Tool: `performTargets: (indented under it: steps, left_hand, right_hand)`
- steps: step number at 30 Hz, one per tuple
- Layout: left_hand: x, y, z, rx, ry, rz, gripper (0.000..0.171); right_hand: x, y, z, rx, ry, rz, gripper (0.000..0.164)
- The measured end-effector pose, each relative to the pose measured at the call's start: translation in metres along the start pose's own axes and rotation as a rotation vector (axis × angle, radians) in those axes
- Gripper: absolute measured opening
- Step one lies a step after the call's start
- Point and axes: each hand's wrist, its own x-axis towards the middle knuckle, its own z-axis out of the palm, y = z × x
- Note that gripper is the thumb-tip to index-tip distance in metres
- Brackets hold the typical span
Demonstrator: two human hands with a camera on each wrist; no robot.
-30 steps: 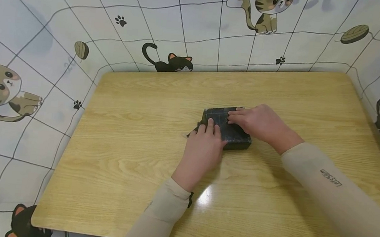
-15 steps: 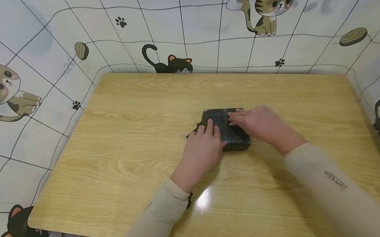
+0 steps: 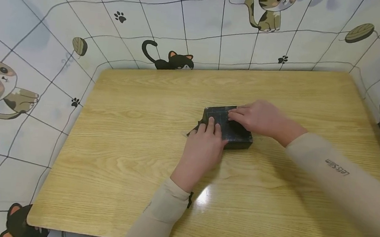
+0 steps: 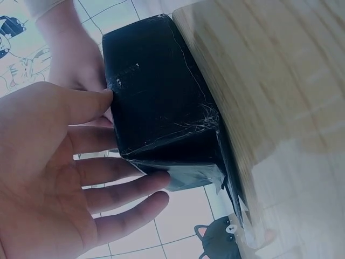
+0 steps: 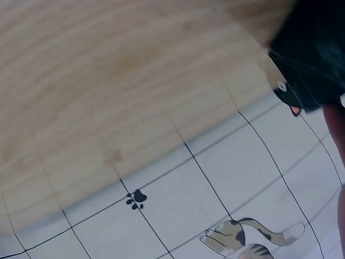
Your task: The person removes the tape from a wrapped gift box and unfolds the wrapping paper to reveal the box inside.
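Observation:
A small black box [image 3: 231, 134] with a creased, worn wrapping lies flat on the wooden table [image 3: 123, 127]. My left hand [image 3: 204, 147] rests on its left part with the fingers straight and spread over the top. In the left wrist view, the thumb of that left hand [image 4: 64, 156] touches one edge of the box [image 4: 156, 75]. An end flap [image 4: 188, 175] sticks out there, torn and crumpled. My right hand [image 3: 263, 118] has its fingertips gathered on the far right part of the top; I cannot tell whether they pinch the wrapping.
Walls [image 3: 203, 27] printed with cartoon cats and grid lines border the table at the back and both sides. The table's near edge [image 3: 94, 235] runs along the bottom of the head view. Beige sleeves [image 3: 330, 172] cover both forearms.
My right hand has shifted slightly away from me and its wrist has risen a little. The left hand and the box stay in place. The head view has moved slightly.

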Motion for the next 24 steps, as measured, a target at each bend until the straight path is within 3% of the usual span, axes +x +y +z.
performTargets:
  steps: [4, 8, 10, 17, 24]
  left_hand:
    - [0.000, -0.001, 0.000, 0.003, -0.001, 0.000, 0.059]
    - [0.000, 0.000, 0.000, 0.004, 0.001, 0.003, 0.059]
    - [0.000, 0.000, 0.001, 0.006, 0.011, 0.009, 0.058]
    - [-0.001, 0.000, 0.004, 0.027, 0.077, 0.003, 0.056]
    - [-0.002, 0.000, 0.005, 0.039, 0.107, 0.008, 0.055]
  right_hand:
    - [0.007, 0.001, -0.013, 0.039, -0.166, 0.033, 0.027]
    - [0.010, 0.000, -0.023, -0.022, -0.307, -0.023, 0.035]
    - [0.009, -0.001, -0.025, -0.068, -0.316, -0.071, 0.037]
    - [0.007, 0.000, -0.022, -0.232, -0.199, -0.291, 0.034]
    - [0.026, 0.008, -0.022, -0.195, -0.321, -0.378, 0.026]
